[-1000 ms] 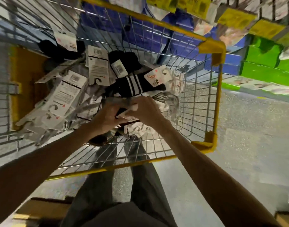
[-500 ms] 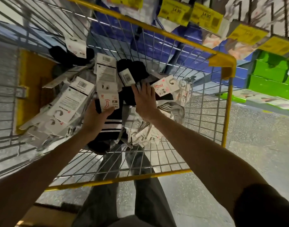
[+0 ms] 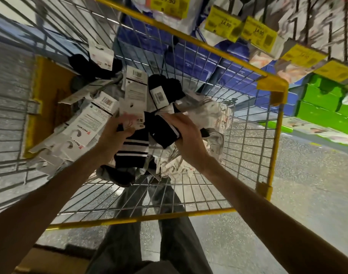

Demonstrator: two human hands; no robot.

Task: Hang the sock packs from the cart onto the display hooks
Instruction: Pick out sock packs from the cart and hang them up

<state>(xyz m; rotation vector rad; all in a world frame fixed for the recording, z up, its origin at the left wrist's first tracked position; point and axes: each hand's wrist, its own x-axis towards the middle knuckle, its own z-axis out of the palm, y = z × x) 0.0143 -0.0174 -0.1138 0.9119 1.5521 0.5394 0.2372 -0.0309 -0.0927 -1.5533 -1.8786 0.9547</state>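
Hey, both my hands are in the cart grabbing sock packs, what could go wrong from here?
1. Your left hand grips the striped pack and your right hand the black pack amid a tangle; lifting may drag the white packs along by their hook tabs.
2. The price tags above differ, so a pack could land on the wrong hook.

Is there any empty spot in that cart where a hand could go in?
Bare wire mesh between the sock pile and the near yellow rail, plus a strip beside the right wire wall. The middle and left are crowded: left hand grips a striped pack, right hand a black pack.
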